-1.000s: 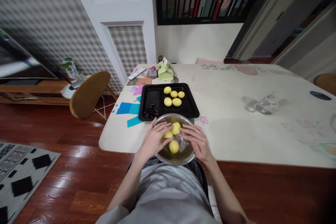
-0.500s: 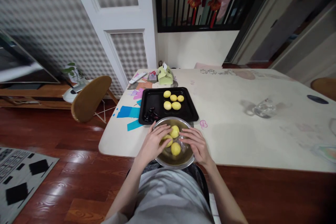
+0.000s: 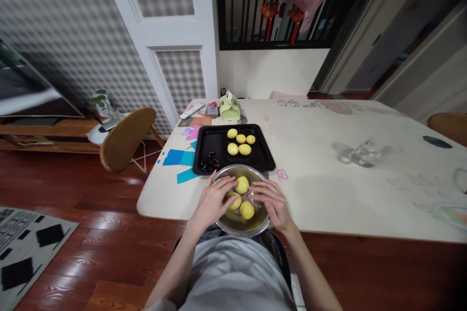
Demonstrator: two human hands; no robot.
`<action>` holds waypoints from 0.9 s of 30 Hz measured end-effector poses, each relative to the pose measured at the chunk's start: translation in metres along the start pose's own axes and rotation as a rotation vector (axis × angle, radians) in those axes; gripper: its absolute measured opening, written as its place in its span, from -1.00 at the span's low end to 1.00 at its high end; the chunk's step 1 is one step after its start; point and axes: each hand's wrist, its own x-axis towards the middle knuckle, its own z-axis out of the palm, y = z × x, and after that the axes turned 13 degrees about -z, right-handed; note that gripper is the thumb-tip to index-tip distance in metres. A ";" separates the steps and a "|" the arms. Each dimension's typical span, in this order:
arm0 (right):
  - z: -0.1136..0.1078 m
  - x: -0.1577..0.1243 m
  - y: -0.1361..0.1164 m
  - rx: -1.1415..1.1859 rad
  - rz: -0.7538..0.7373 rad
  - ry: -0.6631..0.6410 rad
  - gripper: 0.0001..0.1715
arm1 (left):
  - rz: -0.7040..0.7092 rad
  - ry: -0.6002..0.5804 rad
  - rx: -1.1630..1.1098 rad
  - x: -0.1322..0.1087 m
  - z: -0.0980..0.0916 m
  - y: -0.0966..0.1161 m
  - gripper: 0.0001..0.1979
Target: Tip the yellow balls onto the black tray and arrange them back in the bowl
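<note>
White, doodle-covered table (image 3: 328, 194), with a black rectangular tray (image 3: 263, 156) at its left and a round silver metal bowl (image 3: 233, 226) nearer.
Left hand (image 3: 212, 199) arches half-open over the bowl — gripping or not, I cannot tell; right hand (image 3: 276, 203), loosely open, seems empty. Handling three smooth yellow fruits (image 3: 247, 210) inside seems underway — lifting any calls for closing fingers.

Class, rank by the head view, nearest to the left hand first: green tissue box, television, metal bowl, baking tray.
1. Metal bowl, under the left hand
2. Baking tray, just beyond
3. Green tissue box, behind the tray
4. Television, far left
</note>
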 end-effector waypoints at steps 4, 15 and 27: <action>0.000 0.000 0.000 0.000 -0.001 0.005 -0.51 | 0.005 0.000 -0.001 0.000 -0.001 0.000 -0.59; 0.000 0.000 0.001 0.005 0.000 0.011 -0.53 | -0.004 -0.001 -0.018 -0.001 -0.002 0.003 -0.62; 0.000 -0.001 0.001 0.012 0.014 0.010 -0.53 | 0.009 0.012 -0.037 -0.001 -0.002 0.002 -0.62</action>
